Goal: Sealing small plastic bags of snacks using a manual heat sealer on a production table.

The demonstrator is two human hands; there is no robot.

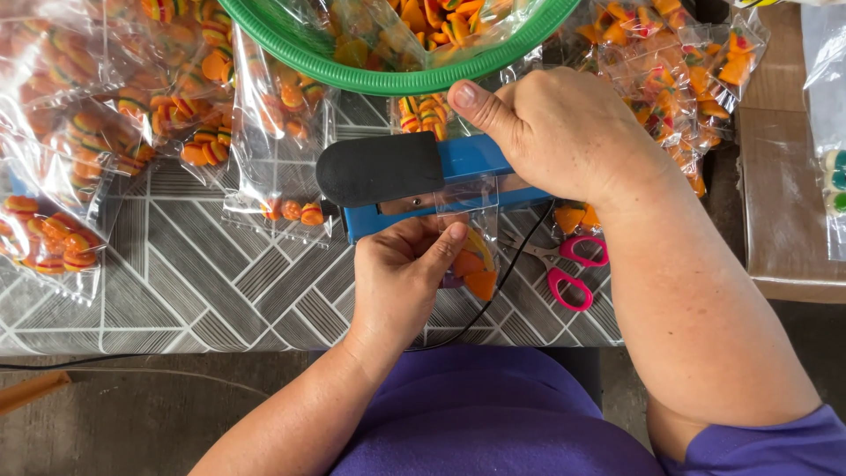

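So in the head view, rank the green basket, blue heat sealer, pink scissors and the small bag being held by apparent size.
1. green basket, though cropped
2. blue heat sealer
3. pink scissors
4. small bag, about scissors-sized; unsure

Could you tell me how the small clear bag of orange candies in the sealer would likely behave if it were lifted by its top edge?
The small clear bag would probably hang floppy, since its thin film creases where the left hand pinches it. It looks light: only a few orange candies sit at its bottom. The glossy plastic may be slippery, and its mouth lies under the blue sealer arm.
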